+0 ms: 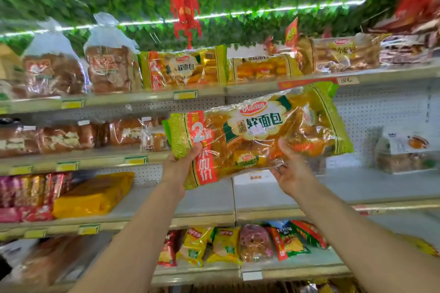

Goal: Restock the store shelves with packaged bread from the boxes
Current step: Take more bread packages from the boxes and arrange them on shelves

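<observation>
The person holds a long, clear plastic bag of golden soft bread with green ends and a red price band (257,135) up in front of the shelving, face toward the camera. The left hand (182,162) is clenched on the lower corner of the bag's green left end, thumb over the front. The right hand (291,169) supports the bag from below near its middle, thumb on the front and fingers behind. The bag's long axis runs left to right and tilts, its right end riding higher, close under the edge of the cream metal top shelf (262,87). That shelf already carries a matching green-ended bread bag (183,68), lying with the same long axis, up and to the left of the held one. Behind and to the right of the held bag lies the bare stretch of the white middle shelf (357,185), with its pegboard back. Which of these places the bag is meant for cannot be told; either way it would have to go forward and level out, and both hands are about equally near. The fingers behind the bag are hidden, the shelves at the frame edges are blurred, and no supply box is in view.
</observation>
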`<state>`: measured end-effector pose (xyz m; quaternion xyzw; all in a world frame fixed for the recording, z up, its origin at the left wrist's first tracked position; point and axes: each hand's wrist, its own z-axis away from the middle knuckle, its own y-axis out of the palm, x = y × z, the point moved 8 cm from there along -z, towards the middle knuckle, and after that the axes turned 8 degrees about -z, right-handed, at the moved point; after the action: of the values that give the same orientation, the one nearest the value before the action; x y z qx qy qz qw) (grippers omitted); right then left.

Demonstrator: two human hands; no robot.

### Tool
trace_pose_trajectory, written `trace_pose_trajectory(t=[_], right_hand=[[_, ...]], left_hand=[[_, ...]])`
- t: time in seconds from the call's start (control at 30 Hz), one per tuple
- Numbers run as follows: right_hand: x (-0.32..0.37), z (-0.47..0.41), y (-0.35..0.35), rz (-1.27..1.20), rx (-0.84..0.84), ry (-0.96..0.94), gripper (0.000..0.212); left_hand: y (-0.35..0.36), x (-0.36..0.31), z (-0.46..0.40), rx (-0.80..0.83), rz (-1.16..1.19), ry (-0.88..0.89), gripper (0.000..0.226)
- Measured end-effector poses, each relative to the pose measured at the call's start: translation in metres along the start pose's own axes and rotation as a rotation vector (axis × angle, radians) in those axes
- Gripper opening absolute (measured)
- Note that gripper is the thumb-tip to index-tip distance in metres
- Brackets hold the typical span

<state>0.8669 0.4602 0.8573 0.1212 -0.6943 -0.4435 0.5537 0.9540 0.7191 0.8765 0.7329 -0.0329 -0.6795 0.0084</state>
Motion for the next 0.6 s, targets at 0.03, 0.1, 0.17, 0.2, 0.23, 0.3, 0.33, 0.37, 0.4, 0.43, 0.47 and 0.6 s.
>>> trace_pose_trajectory(t=[0.03, 0.1, 0.17, 0.2, 0.23, 0.3, 0.33, 0.37, 0.4, 0.43, 0.47, 0.6], right_hand=[[0.003, -0.007, 0.009, 0.005, 0.009, -0.006, 0.062], [0.009, -0.021, 0.024, 0.012, 0.022, -0.003, 0.048], [0.012, -0.037, 0.04, 0.016, 0.043, 0.01, 0.039], [0.013, -0.044, 0.048, 0.016, 0.051, 0.016, 0.042], [0.012, -0.052, 0.057, 0.009, 0.056, 0.021, 0.045], [0.009, -0.067, 0.077, -0.01, 0.074, 0.031, 0.045], [0.007, -0.075, 0.089, -0.022, 0.089, 0.039, 0.044], [0.004, -0.083, 0.102, -0.031, 0.11, 0.048, 0.045], [0.002, -0.093, 0.115, -0.027, 0.126, 0.053, 0.047], [-0.001, -0.101, 0.129, -0.014, 0.144, 0.054, 0.049], [-0.003, -0.108, 0.144, 0.001, 0.16, 0.05, 0.05], [-0.006, -0.136, 0.203, 0.072, 0.179, 0.005, 0.043]], left_hand=[[0.0, -0.008, -0.006, -0.011, 0.007, 0.019, 0.047], [-0.001, -0.023, -0.015, -0.029, 0.026, 0.052, 0.061], [-0.003, -0.034, -0.026, -0.051, 0.028, 0.068, 0.074], [-0.005, -0.04, -0.033, -0.067, 0.023, 0.082, 0.073], [-0.009, -0.047, -0.04, -0.087, 0.017, 0.093, 0.068], [-0.019, -0.061, -0.056, -0.12, 0.005, 0.114, 0.059], [-0.024, -0.07, -0.065, -0.133, -0.006, 0.127, 0.056], [-0.03, -0.079, -0.073, -0.143, -0.023, 0.142, 0.052], [-0.035, -0.089, -0.082, -0.146, -0.034, 0.159, 0.046], [-0.041, -0.099, -0.092, -0.15, -0.037, 0.171, 0.042], [-0.047, -0.109, -0.103, -0.157, -0.032, 0.185, 0.039], [-0.073, -0.152, -0.145, -0.181, -0.008, 0.26, 0.043]])
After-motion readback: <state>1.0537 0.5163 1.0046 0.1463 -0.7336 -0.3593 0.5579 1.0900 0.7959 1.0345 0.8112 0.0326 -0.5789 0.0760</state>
